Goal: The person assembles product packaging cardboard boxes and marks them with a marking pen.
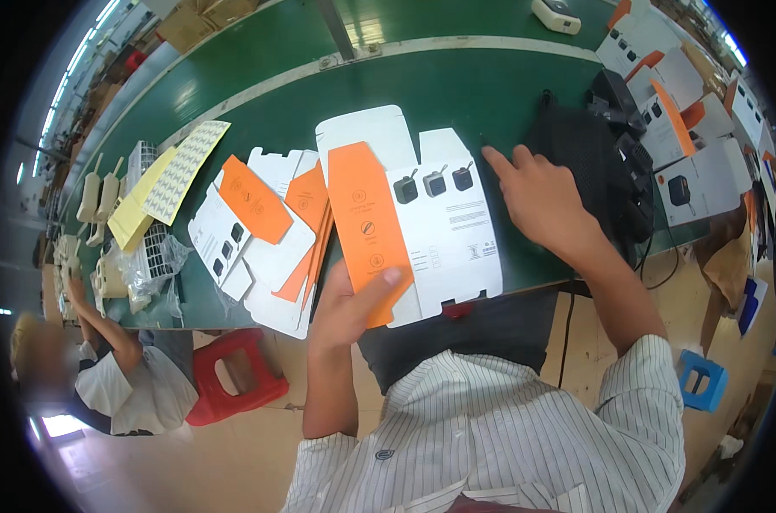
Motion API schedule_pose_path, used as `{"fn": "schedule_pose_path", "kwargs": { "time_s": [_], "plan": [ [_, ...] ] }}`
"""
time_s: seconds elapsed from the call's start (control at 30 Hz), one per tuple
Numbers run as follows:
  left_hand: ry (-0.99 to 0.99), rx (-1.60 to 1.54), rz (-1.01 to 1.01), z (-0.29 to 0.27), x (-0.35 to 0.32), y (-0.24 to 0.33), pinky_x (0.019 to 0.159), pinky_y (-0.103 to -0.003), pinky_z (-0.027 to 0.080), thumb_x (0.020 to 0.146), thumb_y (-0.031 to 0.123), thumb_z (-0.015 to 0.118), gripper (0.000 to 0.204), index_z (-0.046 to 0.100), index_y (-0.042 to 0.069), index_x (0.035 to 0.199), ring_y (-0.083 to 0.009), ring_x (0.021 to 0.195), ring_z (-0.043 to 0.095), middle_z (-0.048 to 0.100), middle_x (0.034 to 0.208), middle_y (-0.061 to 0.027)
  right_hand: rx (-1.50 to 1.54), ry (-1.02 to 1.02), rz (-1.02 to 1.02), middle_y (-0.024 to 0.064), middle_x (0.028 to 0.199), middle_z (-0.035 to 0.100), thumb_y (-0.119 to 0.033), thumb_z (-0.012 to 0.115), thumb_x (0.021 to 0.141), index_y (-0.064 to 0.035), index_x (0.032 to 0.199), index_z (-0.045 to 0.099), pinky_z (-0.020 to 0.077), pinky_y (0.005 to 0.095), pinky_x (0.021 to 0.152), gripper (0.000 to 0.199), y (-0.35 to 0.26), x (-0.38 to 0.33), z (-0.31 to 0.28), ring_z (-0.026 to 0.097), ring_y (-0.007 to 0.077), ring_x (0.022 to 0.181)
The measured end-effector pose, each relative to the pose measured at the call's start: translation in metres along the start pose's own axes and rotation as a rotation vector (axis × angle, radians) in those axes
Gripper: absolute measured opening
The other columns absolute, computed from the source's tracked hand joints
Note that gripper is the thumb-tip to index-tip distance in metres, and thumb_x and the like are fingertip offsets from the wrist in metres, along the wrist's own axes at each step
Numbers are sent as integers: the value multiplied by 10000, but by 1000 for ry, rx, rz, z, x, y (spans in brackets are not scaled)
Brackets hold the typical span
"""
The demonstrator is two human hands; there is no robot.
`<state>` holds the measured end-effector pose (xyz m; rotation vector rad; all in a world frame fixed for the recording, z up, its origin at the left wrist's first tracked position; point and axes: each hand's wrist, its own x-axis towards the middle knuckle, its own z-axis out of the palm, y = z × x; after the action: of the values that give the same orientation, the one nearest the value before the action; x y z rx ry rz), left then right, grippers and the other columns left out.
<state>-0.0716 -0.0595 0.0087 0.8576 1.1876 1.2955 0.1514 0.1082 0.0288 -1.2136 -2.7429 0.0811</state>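
Pinching the lower left part of a flat orange-and-white carton [452, 227], the left hand [341, 312] lays its thumb over the orange panel, while its other fingers are mostly hidden behind the cardboard. The carton is held over the near edge of the green table [413, 81], flaps outward at the top, and its fine print is too small to make out. The right hand [542, 197] is just beside the carton's upper right edge, index finger stretched out and the rest bent; its palm is turned from view, so I cannot tell whether it grips anything, or whether the fingertip touches the card. To the left, more flat cartons [277, 265] overlap in a pile, many of their edges covered by one another. Beyond them, a patterned sheet [187, 171] partly covers what is under it, near crumpled clear plastic [170, 256]. On the right, a black mesh item [567, 141] merges with dark devices [634, 158], their outlines hard to separate. Farther right, standing cartons [704, 184] crowd toward the dark rim. At far left, a co-worker's hand [75, 291] is small and unclear.
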Motion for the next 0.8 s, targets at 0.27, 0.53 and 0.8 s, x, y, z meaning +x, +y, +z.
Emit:
{"fn": "schedule_pose_path", "kwargs": {
  "time_s": [0.27,0.53,0.8],
  "plan": [
    [186,253,31,26,3,15,774,-295,540,802,21,700,881,110,-67,1451,-207,963,660,636,1110,-191,160,116,1,224,915,613,-44,519,832,-104,1346,485,521,392,719,518,25,15,2,636,330,793],
    [316,1318,152,27,-13,9,893,-482,482,661,341,853,800,517,106,1348,-364,1318,406,439,1343,-257,1767,110,-382,104,915,619,-85,608,892,30,1282,421,474,199,667,447,21,-41,-11,598,117,801],
    [-87,1415,414,14,-5,-14,1094,-569,234,645,563,758,833,556,107,1312,-350,1395,319,419,1471,-97,1084,-187,-113,96,817,677,-139,659,848,-39,1121,468,507,236,660,348,-38,-48,16,663,149,644]
  ]
}}
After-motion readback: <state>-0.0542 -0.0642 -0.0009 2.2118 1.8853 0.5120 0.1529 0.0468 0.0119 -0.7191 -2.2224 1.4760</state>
